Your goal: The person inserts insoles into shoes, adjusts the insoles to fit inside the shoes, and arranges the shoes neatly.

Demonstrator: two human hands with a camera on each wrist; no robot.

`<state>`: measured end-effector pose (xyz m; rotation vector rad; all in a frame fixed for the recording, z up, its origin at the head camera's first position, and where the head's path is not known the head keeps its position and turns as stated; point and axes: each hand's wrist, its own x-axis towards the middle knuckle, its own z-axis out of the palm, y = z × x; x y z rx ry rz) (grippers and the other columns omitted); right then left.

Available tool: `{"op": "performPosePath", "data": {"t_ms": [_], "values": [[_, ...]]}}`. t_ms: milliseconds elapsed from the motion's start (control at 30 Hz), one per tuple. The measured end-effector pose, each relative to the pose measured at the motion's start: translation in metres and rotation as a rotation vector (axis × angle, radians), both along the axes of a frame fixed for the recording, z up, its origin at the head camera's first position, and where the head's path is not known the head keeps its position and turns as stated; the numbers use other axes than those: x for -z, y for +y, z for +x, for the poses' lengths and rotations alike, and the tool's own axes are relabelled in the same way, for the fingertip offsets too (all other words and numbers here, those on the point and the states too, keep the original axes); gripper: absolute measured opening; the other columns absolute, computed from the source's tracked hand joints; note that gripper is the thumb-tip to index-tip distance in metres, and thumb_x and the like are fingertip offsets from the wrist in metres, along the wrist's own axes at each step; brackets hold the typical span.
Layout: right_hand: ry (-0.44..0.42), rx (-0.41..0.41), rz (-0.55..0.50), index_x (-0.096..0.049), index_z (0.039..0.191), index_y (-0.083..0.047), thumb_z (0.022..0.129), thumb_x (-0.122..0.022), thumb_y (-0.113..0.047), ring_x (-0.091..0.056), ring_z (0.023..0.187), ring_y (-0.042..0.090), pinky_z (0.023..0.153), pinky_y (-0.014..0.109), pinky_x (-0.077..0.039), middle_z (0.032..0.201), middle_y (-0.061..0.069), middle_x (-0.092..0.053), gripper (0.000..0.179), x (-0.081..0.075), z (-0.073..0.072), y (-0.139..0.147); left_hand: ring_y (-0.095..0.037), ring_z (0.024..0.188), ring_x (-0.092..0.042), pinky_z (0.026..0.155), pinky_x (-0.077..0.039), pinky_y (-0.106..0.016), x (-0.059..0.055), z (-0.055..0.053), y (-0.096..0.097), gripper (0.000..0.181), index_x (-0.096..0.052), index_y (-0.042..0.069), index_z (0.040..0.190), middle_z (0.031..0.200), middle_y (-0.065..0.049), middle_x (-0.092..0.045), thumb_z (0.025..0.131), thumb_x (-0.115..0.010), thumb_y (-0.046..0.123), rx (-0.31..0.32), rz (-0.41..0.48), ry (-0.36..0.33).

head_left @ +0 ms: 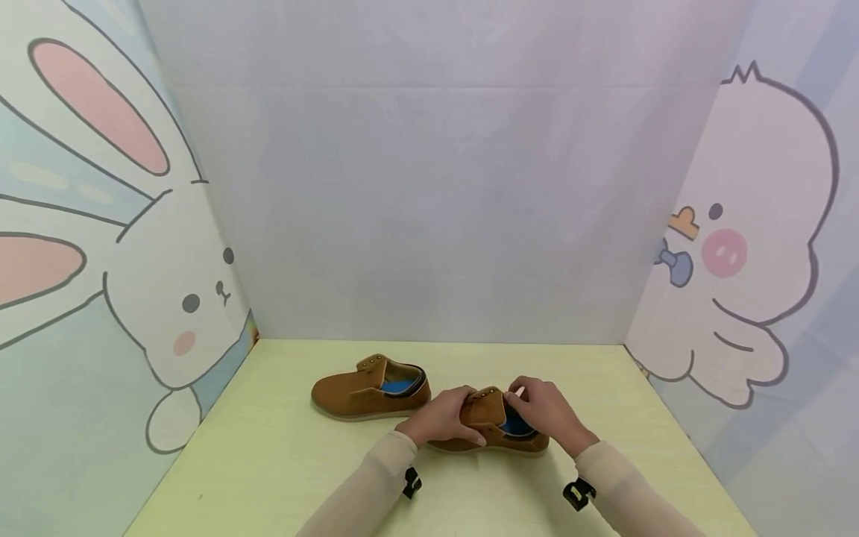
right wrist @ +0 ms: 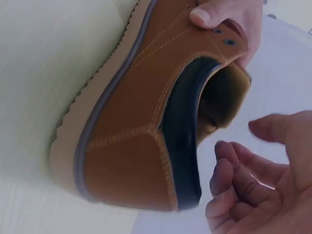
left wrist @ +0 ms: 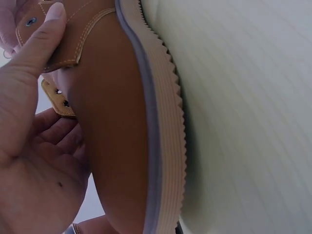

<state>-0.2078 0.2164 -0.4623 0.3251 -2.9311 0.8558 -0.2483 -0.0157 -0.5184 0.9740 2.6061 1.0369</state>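
Note:
A brown lace-up shoe without laces stands on the table, its toe pointing left and its lining dark blue. My left hand grips it over the front. The left thumb presses the near eyelet flap, and the other fingers reach round the far side. At the shoe's opening, my right hand hovers beside the raised tongue. Its thumb stands apart from the loosely bent fingers, with nothing between them. A matching brown shoe with a blue insole sits farther back on the left.
The pale yellow table meets a plain grey back wall. Side panels carry a printed rabbit on the left and a white cartoon figure on the right. Black straps hang at both wrists.

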Motion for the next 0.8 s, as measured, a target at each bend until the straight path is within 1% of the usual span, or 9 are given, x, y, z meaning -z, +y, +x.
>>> {"op": "performPosePath", "data": {"t_ms": [100, 200, 267, 367, 433, 500, 567, 700, 800], "values": [[0.017, -0.026, -0.002, -0.068, 0.121, -0.007, 0.099, -0.069, -0.026, -0.064, 0.083, 0.023, 0.071, 0.042, -0.055, 0.098, 0.008, -0.067, 0.03, 0.001, -0.001, 0.008, -0.003, 0.096, -0.058, 0.085, -0.051, -0.026, -0.001, 0.0, 0.001, 0.086, -0.054, 0.012, 0.139, 0.117, 0.009, -0.06, 0.072, -0.09, 0.051, 0.002, -0.019, 0.017], [0.057, -0.045, 0.008, -0.064, 0.13, -0.006, 0.099, -0.068, -0.03, -0.062, 0.101, 0.032, 0.081, 0.048, -0.054, 0.113, 0.014, -0.064, 0.04, 0.004, 0.0, 0.016, -0.006, 0.102, -0.058, 0.089, -0.051, -0.027, -0.003, 0.001, 0.003, 0.093, -0.049, 0.01, 0.144, 0.124, 0.005, -0.059, 0.072, -0.091, 0.049, 0.012, -0.046, 0.029], [0.086, -0.04, 0.005, -0.063, 0.132, -0.005, 0.1, -0.068, -0.031, -0.062, 0.105, 0.034, 0.084, 0.049, -0.054, 0.116, 0.014, -0.063, 0.042, 0.006, 0.001, 0.022, -0.008, 0.109, -0.058, 0.093, -0.05, -0.028, -0.005, 0.001, 0.006, 0.1, -0.042, 0.009, 0.15, 0.132, 0.002, -0.056, 0.073, -0.09, 0.049, 0.018, -0.08, 0.037], [0.116, -0.026, -0.021, -0.063, 0.133, -0.004, 0.1, -0.066, -0.029, -0.063, 0.105, 0.035, 0.084, 0.05, -0.054, 0.117, 0.015, -0.064, 0.042, 0.008, 0.003, 0.031, -0.012, 0.118, -0.056, 0.097, -0.049, -0.03, -0.011, 0.001, 0.01, 0.111, -0.032, 0.007, 0.157, 0.143, -0.003, -0.051, 0.072, -0.091, 0.05, 0.027, -0.139, 0.049], [0.124, -0.016, -0.044, -0.062, 0.133, -0.003, 0.102, -0.064, -0.028, -0.063, 0.106, 0.035, 0.085, 0.051, -0.053, 0.117, 0.016, -0.065, 0.04, 0.009, 0.005, 0.037, -0.013, 0.12, -0.055, 0.097, -0.049, -0.031, -0.015, 0.0, 0.012, 0.114, -0.029, 0.006, 0.158, 0.145, -0.004, -0.049, 0.072, -0.092, 0.049, 0.033, -0.174, 0.054], [0.125, 0.002, -0.06, -0.062, 0.133, -0.002, 0.103, -0.061, -0.026, -0.063, 0.107, 0.035, 0.086, 0.053, -0.053, 0.117, 0.016, -0.065, 0.039, 0.012, 0.005, 0.044, -0.013, 0.118, -0.056, 0.096, -0.05, -0.031, -0.019, -0.003, 0.015, 0.112, -0.031, 0.007, 0.157, 0.143, -0.003, -0.05, 0.071, -0.092, 0.047, 0.042, -0.19, 0.056], [0.117, 0.024, -0.078, -0.062, 0.132, -0.001, 0.105, -0.058, -0.025, -0.063, 0.108, 0.036, 0.088, 0.054, -0.052, 0.117, 0.017, -0.066, 0.037, 0.017, 0.005, 0.052, -0.01, 0.114, -0.056, 0.094, -0.05, -0.029, -0.019, -0.005, 0.017, 0.108, -0.033, 0.008, 0.155, 0.137, -0.001, -0.052, 0.072, -0.092, 0.046, 0.052, -0.202, 0.051], [0.091, 0.072, -0.099, -0.063, 0.13, 0.002, 0.107, -0.055, -0.023, -0.064, 0.107, 0.036, 0.089, 0.055, -0.052, 0.114, 0.015, -0.068, 0.035, 0.031, 0.007, 0.068, -0.005, 0.1, -0.057, 0.086, -0.052, -0.024, -0.013, -0.009, 0.019, 0.097, -0.041, 0.01, 0.146, 0.12, 0.004, -0.058, 0.071, -0.094, 0.043, 0.062, -0.182, 0.021], [0.071, 0.097, -0.107, -0.063, 0.129, 0.003, 0.107, -0.055, -0.021, -0.064, 0.106, 0.036, 0.088, 0.054, -0.052, 0.113, 0.015, -0.068, 0.034, 0.039, 0.01, 0.078, -0.003, 0.094, -0.057, 0.081, -0.052, -0.023, -0.01, -0.01, 0.019, 0.091, -0.045, 0.012, 0.14, 0.113, 0.006, -0.06, 0.07, -0.094, 0.045, 0.062, -0.177, 0.021]]}}
